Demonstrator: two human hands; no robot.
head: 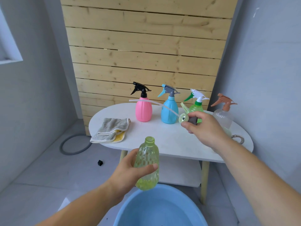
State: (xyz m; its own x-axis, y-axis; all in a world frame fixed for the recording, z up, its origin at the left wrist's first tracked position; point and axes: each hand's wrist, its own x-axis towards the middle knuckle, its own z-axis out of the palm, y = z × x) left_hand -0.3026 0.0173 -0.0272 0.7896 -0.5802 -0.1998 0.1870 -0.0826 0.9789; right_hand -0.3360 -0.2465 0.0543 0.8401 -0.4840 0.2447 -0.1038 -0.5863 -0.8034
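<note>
While the left hand (130, 170) wraps fingers and thumb round the yellow-green bottle (147, 159), that bottle stands upright in mid-air, neck open, cap off, right at the far rim of the blue basin (162, 201) down at six o'clock. Up at two o'clock from it, the right hand (205, 128) hovers over the white table (162, 132), fingers curled tight on the spray head (187, 118), well apart from the bottle. Its pale dip tube (153, 102) pokes out toward ten o'clock, crossing in front of the pink sprayer (143, 111) and the blue sprayer (168, 115). Further round toward three o'clock stand the green sprayer (196, 107) and the clear sprayer (224, 117), partly behind that hand. At the table's nine o'clock end lies a folded grey-and-yellow cloth (110, 129).
</note>
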